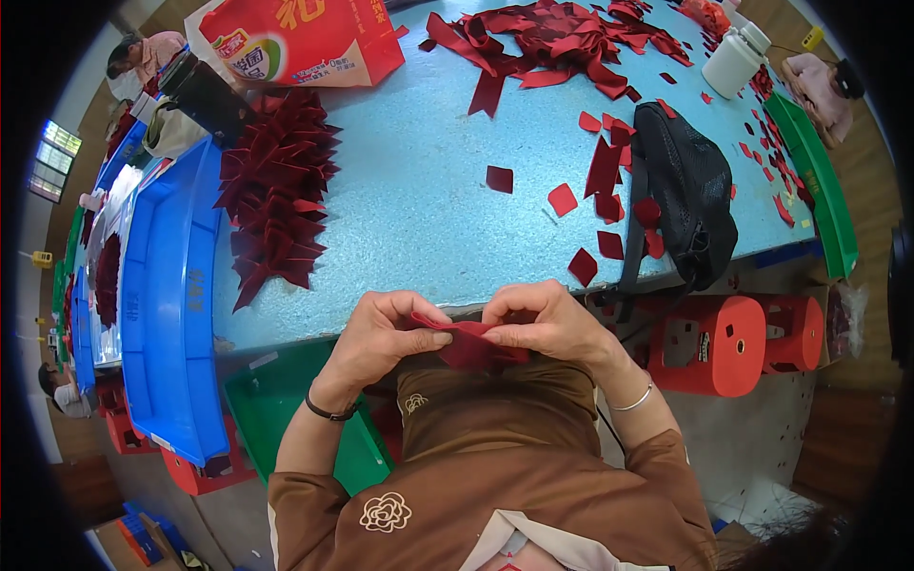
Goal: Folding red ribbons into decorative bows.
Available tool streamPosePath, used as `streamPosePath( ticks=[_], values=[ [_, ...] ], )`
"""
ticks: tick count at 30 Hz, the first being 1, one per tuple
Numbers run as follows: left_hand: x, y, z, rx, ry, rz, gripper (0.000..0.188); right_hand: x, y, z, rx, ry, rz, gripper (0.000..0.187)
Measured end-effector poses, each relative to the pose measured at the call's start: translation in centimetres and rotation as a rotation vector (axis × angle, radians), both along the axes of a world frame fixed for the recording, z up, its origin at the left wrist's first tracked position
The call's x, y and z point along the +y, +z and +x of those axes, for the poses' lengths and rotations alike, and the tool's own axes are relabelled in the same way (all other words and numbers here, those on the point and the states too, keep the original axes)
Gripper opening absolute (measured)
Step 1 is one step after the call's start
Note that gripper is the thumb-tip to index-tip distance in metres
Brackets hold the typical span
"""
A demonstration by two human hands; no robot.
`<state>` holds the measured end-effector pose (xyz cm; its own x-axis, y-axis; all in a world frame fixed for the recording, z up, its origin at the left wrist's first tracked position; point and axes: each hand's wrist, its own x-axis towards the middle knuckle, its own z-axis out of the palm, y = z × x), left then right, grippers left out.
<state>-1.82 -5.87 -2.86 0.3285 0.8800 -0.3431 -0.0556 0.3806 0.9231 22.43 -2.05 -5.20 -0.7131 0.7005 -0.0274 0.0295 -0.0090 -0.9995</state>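
Observation:
At the table's near edge, just over my lap, I hold a piece of dark red velvet ribbon (471, 350) between both hands. My left hand (371, 338) pinches its left end between thumb and fingers. On the other end, my right hand (554, 324) is closed in the same way, thumb on top. The ribbon looks folded, though my fingers hide part of it. Beyond my left hand, a stacked row of dark red ribbon bows (276, 200) lies on the light blue table (409, 190). Small red ribbon scraps (562, 199) are scattered beyond my right hand.
A heap of red ribbon strips (562, 48) lies at the far side. To the right are a black mesh bag (690, 190) and a white bottle (735, 62). A blue tray (171, 314) stands left, near a dark cup (205, 95) and red bag (381, 48). Red stools (728, 347) stand right.

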Motion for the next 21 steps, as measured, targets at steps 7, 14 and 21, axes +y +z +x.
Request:
streamPosePath(
  ticks=[7, 14, 21],
  values=[
    [1.8, 0.2, -0.1, -0.127, 0.067, 0.02, 0.012, 1.8, 2.5, -0.3, -0.184, -0.064, 0.367, 0.012],
    [5.0, -2.2, -1.9, 0.141, 0.094, 0.17, 0.014, 6.3, 0.4, -1.6, -0.266, -0.036, 0.449, 0.014],
    [7.5, -1.9, -3.1, 0.368, 0.003, 0.324, 0.025, 8.9, -1.4, -1.7, -0.278, -0.079, 0.555, 0.011]
  ],
)
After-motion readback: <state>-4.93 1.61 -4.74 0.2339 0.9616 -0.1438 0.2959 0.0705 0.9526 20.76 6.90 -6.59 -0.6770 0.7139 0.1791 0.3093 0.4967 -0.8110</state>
